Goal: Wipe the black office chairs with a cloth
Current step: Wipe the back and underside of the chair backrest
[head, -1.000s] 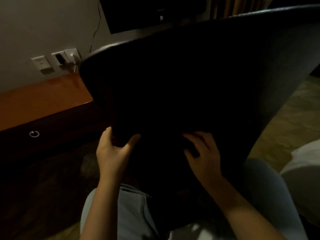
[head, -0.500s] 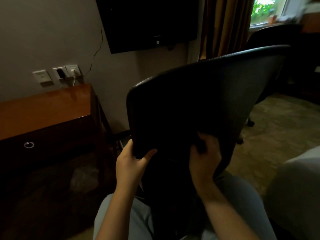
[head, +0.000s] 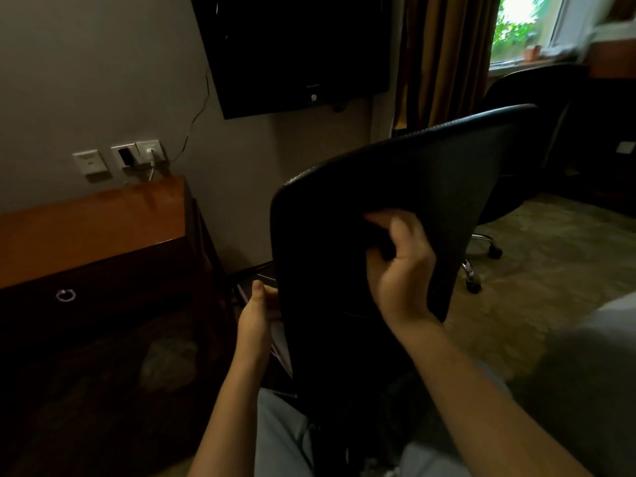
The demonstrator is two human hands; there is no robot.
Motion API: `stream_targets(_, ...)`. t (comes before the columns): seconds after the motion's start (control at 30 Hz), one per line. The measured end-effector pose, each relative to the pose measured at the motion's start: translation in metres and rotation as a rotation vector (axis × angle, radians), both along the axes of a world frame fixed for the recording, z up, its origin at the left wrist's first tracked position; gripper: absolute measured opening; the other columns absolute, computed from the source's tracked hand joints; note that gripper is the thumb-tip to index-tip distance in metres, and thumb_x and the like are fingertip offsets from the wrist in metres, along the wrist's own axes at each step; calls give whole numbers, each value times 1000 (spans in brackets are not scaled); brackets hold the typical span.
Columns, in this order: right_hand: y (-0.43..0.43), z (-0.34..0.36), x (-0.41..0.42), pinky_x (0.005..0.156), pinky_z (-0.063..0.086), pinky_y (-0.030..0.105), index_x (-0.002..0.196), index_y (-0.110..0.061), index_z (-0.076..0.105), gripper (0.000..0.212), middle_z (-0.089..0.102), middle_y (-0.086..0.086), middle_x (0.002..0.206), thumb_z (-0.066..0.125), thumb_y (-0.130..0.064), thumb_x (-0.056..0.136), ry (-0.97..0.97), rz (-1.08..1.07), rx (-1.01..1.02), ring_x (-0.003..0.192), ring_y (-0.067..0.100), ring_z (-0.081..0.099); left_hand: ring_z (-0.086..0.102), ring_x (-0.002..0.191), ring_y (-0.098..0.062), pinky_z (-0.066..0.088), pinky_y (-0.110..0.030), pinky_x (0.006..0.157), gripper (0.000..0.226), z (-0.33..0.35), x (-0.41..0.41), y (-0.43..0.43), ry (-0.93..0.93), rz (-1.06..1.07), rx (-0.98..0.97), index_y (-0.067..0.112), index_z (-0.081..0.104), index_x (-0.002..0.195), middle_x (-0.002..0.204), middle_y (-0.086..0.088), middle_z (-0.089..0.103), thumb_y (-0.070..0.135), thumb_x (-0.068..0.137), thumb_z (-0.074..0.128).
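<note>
Black chair backrest (head: 395, 187) long axis near vertical, top edge rising rightward, left hand (head: 256, 315) clamped on its left edge, right hand (head: 402, 270) curled round dark cloth (head: 382, 247) against it

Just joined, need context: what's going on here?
A person is working on a black chair. The left hand grips the backrest's left edge. The right hand is against the backrest, fingers curled round something dark, likely the cloth, though the dim light leaves that unsure. A second chair stands by the window, untouched.
</note>
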State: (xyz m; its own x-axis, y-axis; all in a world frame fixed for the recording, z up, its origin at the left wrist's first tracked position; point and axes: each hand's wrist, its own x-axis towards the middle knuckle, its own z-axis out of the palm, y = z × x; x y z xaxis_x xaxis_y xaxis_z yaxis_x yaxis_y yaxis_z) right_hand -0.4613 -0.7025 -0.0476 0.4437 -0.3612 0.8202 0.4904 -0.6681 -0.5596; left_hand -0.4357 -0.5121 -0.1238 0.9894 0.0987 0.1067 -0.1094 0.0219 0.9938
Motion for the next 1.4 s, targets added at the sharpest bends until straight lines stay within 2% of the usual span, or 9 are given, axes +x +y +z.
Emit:
stream_targets(0.13,3,8,3,93,44,18,106,-4,70,24,62,10,109,60,0,84,-74,21,-37,102,19,58,64,76,-10,47,-27,74,55,-6,4,-1,16,-7,9,9,61,81,85,-4,67,37,103,19)
stream_targets(0.3,29,-52,5,93,40,16,108,-14,73,32,57,-1,112,58,-8,81,-81,99,-294,103,18,55,65,65,0,49,-12,63,58,-7,2,-5,-3,-7,-29,8,60,78,67,8,70,34,104,16)
stream_targets(0.53,51,-141,9,53,53,29,103,-21,73,35,59,-2,99,47,-19,80,171,239,-703,89,21,57,63,65,2,46,-9,61,65,-6,1,-3,-14,-8,-46,7,59,78,64,10,69,37,103,7)
stream_targets(0.63,55,-130,6,59,55,29,107,-21,71,37,54,-2,100,47,-17,78,171,231,-655,89,20,56,64,71,0,47,-8,64,66,-6,-2,-4,-10,-17,-70,8,61,81,68,9,70,39,103,7)
stream_targets(0.8,55,-33,-2,87,47,23,119,-12,68,30,54,6,112,55,-13,92,-139,111,-472,102,21,55,65,70,3,47,-18,70,67,-7,-2,-5,15,13,-98,11,63,87,71,9,71,41,102,5)
stream_targets(0.97,53,30,-12,93,43,20,117,-6,68,25,59,11,109,60,-10,94,-344,94,-241,99,21,55,64,68,2,43,-21,70,70,-12,0,-5,31,56,-88,9,64,84,77,3,68,44,102,6)
stream_targets(1.1,60,-1,-3,87,45,22,117,-13,70,29,53,3,110,65,-5,89,-242,95,-381,100,20,54,65,68,1,47,-12,62,70,-13,1,-4,37,35,-101,6,64,90,71,8,71,43,102,6)
stream_targets(1.27,74,-87,15,71,54,29,114,-14,71,31,54,1,104,53,-16,89,-25,116,-623,90,23,58,68,70,-4,52,-16,64,62,-10,-1,-3,54,6,-294,12,63,91,73,4,73,44,102,12)
stream_targets(1.4,76,-149,13,54,52,27,98,-18,70,22,52,-2,96,69,-13,77,220,225,-683,79,21,60,66,71,-2,48,-11,62,68,-8,-1,1,40,7,-143,7,64,88,79,1,69,46,101,9)
